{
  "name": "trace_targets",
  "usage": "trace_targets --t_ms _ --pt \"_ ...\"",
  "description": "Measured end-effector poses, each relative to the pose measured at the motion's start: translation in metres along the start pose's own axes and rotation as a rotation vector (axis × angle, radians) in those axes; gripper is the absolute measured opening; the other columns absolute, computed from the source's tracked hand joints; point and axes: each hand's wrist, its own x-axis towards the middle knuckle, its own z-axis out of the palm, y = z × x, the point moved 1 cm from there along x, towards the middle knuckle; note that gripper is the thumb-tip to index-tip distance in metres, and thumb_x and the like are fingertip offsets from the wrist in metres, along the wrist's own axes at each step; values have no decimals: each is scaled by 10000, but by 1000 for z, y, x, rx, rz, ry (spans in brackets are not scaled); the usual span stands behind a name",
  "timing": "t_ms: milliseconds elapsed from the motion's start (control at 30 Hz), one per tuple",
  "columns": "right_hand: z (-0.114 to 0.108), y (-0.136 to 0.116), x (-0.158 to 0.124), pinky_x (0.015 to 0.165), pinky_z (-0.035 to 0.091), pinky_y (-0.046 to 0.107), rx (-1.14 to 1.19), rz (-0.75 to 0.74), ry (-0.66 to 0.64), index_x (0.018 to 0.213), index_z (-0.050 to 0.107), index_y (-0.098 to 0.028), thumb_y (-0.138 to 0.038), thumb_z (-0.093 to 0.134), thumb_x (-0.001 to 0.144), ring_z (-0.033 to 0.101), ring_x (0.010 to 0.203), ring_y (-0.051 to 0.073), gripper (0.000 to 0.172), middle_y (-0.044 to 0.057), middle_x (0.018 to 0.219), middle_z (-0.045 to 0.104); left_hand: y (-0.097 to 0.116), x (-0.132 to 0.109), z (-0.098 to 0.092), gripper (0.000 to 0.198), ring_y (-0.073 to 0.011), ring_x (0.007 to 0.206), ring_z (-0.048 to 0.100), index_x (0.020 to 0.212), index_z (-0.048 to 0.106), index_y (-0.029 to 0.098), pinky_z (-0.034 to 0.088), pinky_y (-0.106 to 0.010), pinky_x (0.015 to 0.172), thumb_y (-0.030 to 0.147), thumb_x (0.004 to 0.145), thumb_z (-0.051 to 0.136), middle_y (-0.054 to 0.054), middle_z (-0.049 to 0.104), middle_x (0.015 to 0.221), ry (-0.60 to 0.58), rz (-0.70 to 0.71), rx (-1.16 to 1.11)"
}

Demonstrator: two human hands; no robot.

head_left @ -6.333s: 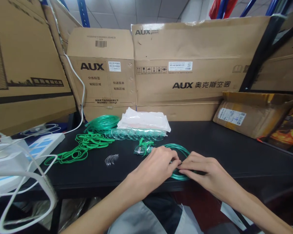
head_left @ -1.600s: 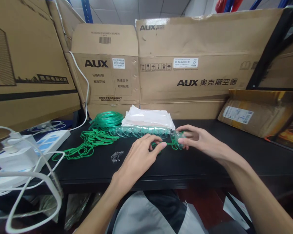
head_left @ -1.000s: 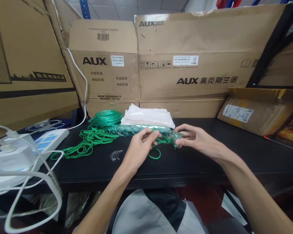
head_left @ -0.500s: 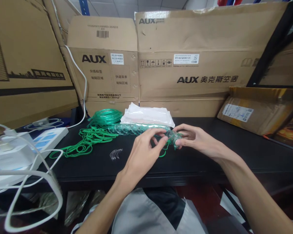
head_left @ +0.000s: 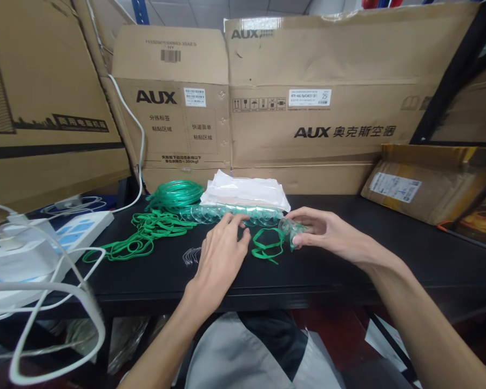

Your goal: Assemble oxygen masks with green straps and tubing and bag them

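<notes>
My right hand [head_left: 324, 233] grips a clear green-tinted mask [head_left: 290, 230] at the middle of the black table [head_left: 348, 259]. A green elastic strap [head_left: 267, 244] trails from the mask down onto the table. My left hand [head_left: 221, 254] hovers just left of the strap with fingers loosely extended, its fingertips near a row of nested clear masks [head_left: 230, 213]. It holds nothing that I can see.
A stack of clear plastic bags [head_left: 247, 192] lies behind the mask row. Coiled green tubing [head_left: 176, 193] and a pile of green straps [head_left: 146, 235] lie to the left, small metal clips [head_left: 189, 254] nearby. A white power strip [head_left: 44, 246] with cables sits far left. Cardboard boxes [head_left: 308, 97] wall the back.
My left hand has let go of the green strap and dropped back toward the table; the strap now hangs loose from the mask. My right hand has stayed in place on the mask.
</notes>
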Motion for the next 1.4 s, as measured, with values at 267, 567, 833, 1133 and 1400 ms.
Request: trace_targets --t_ms 267,567,833,1133,1400 --pt "1 -1 0 816 527 355 19 -16 0 1118 653 -224 -365 834 785 664 872 197 404 28 975 712 29 -5 -5 153 -129 812 596 1062 688 240 456 -258 789 257 991 554 5 650 1060 -42 234 -294" --pt "7 -2 1 829 544 369 26 -39 15 1107 634 -218 -388 815 802 687 853 205 393 23 920 717 28 -7 1 238 -183 850 599 838 717 230 424 -317 781 422 945 626 3 639 843 -153 209 -124" --pt "-14 12 6 801 544 400 -122 -82 253 1184 665 -223 -478 801 792 674 800 226 487 45 895 727 25 -11 2 187 -155 776 561 753 595 211 393 -290 703 223 936 560 14 579 818 -218 241 -115" --pt "-56 14 -12 755 549 415 -286 -21 434 1114 709 -205 -569 803 757 668 785 248 518 78 913 739 10 -4 -8 217 -166 745 573 807 668 240 388 -300 693 313 952 524 5 640 851 -262 175 -113" --pt "-36 -5 -17 753 465 345 -296 -46 259 924 715 -228 -562 706 864 621 810 227 339 44 876 715 -13 6 -28 134 -195 761 616 838 725 268 406 -293 685 254 814 595 1 695 851 -329 117 14"
